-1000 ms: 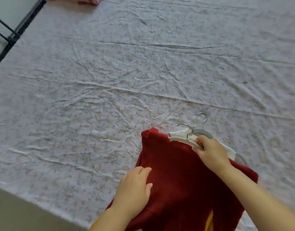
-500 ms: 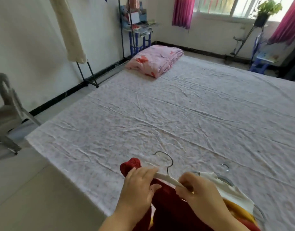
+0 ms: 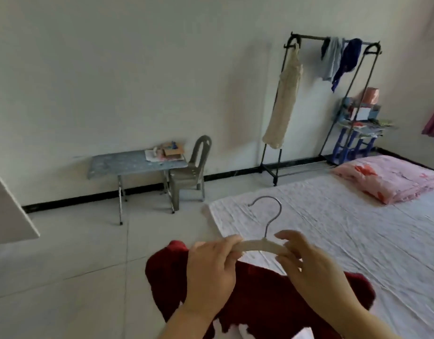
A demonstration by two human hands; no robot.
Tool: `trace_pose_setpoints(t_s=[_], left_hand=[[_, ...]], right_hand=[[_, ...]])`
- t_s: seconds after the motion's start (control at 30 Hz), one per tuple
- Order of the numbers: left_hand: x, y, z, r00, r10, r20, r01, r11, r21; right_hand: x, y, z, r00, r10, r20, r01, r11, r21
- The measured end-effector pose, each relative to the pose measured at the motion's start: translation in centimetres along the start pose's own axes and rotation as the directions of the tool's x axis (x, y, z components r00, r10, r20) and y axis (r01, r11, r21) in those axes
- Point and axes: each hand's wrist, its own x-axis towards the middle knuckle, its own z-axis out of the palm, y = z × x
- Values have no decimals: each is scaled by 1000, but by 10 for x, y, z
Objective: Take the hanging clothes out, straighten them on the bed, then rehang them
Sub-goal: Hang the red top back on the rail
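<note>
**A:** Far left first?
**B:** Blue-grey folding table [image 3: 137,163] against the wall, with papers and a box on top. A grey plastic chair [image 3: 191,178] is just beside its right end.

**A:** The task item?
**B:** Front centre. The dark red knit garment [image 3: 260,294] is bunched low under both hands, partly over the floor tiles and partly over the bed's near corner.

**A:** Left hand?
**B:** The left hand [image 3: 211,267] has its fingers curled round the left end of a cream hanger with a grey metal hook [image 3: 257,246]. The hook stands up, opening leftward.

**A:** Right?
**B:** The right hand [image 3: 314,270] pinches the cream hanger's right end. The bar is bare between the hands. I can't tell if the garment is threaded on it.

**A:** Further right?
**B:** A black metal clothes rack [image 3: 309,37] stands by the wall. A long cream garment [image 3: 284,101] hangs at its left end, with blue clothes [image 3: 348,57] draped near the right. A blue shelf unit [image 3: 358,133] is beside it.

**A:** Bed?
**B:** A white-sheeted bed [image 3: 345,236] fills the right side, with a folded pink floral quilt [image 3: 392,179] at its far end.
</note>
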Motion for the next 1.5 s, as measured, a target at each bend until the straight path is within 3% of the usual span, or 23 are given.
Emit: trace_pose_setpoints(t_s=[0.17,0.33,0.57,0.8,0.97,1.17,1.27,1.5], left_hand=[[9,-73,-82,985,-109,-136,125,985,116],[14,-149,-146,947,-176,-269,233,952,197],[34,-261,-217,889,-223,-400,382,843,378],[71,-354,-287,804,-273,-529,546,689,475],[79,-424,-344,729,-278,-625,634,618,464],[90,-535,-414,667,-251,-701,687,572,449],[98,-584,-454,662,-235,-711,685,575,447],[125,-680,-551,605,-198,-771,721,547,425]], right_hand=[[55,-68,62,960,-280,31,281,956,-86],[126,-135,124,825,-563,50,565,819,-99],[231,-228,226,605,-792,85,790,610,61],[331,-328,307,372,-928,37,916,373,150],[374,-407,366,263,-965,24,943,262,205],[424,-503,452,234,-972,33,953,236,191],[449,-554,487,213,-969,128,956,233,179],[505,-674,560,179,-979,93,966,193,174]])
